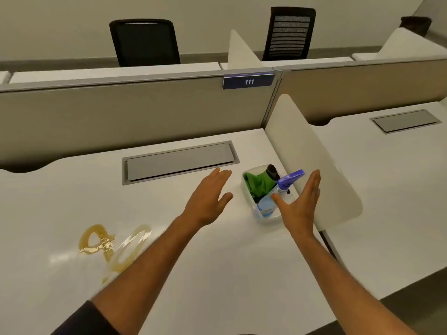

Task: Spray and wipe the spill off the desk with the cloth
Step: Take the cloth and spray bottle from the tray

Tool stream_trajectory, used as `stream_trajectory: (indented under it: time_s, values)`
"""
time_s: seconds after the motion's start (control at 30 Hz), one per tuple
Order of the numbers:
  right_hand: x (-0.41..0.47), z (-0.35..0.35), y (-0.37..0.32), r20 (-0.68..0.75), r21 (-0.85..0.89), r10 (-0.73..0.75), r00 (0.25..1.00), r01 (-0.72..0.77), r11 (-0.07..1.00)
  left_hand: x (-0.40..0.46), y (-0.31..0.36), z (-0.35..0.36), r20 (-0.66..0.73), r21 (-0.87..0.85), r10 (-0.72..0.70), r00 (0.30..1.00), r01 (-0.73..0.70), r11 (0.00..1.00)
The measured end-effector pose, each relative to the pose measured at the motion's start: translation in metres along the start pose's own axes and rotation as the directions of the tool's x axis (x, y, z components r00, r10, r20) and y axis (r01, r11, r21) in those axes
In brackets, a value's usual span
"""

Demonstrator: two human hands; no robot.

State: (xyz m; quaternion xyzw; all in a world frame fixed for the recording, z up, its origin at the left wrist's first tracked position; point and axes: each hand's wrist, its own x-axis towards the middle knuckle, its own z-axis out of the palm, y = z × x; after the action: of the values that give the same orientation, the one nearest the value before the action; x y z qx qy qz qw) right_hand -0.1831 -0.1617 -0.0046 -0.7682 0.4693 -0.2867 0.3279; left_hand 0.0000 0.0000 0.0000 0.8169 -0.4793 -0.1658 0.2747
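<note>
A looping amber spill (108,247) lies on the white desk (217,274) at the near left. A clear plastic bin (245,189) stands by the desk's right divider. It holds a green cloth (257,183) and a spray bottle (275,197) with a purple trigger head that pokes out. My left hand (209,197) hovers flat and open just left of the bin. My right hand (300,204) is open on the bin's right side, thumb in front of the bottle. Neither hand holds anything.
A grey cable hatch (179,162) is set into the desk behind the hands. A white side divider (314,165) rises right of the bin. A beige partition with a "111" sign (249,81) closes the back. Two black chairs stand beyond it.
</note>
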Motion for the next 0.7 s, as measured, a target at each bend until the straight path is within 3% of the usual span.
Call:
stream_trajectory:
  time_s: [0.13,0.33,0.5,0.7]
  values:
    - [0.018,0.011,0.023,0.094,0.086,0.175,0.980,-0.183,0.979,0.042,0.010,0.025,0.071,0.067,0.022,0.997,-0.027,0.997]
    - [0.053,0.028,0.040,0.162,0.232,0.221,0.962,-0.255,0.939,0.112,0.006,0.071,0.119,0.172,0.122,0.985,-0.141,0.975]
    - [0.065,0.031,0.048,0.207,0.212,0.206,0.956,-0.250,0.945,0.155,0.000,0.111,0.255,0.342,0.158,0.954,-0.242,0.908]
    - [0.070,0.032,0.051,0.207,0.230,0.257,0.944,-0.302,0.925,0.182,-0.003,0.139,0.402,0.463,0.058,0.914,-0.257,0.848]
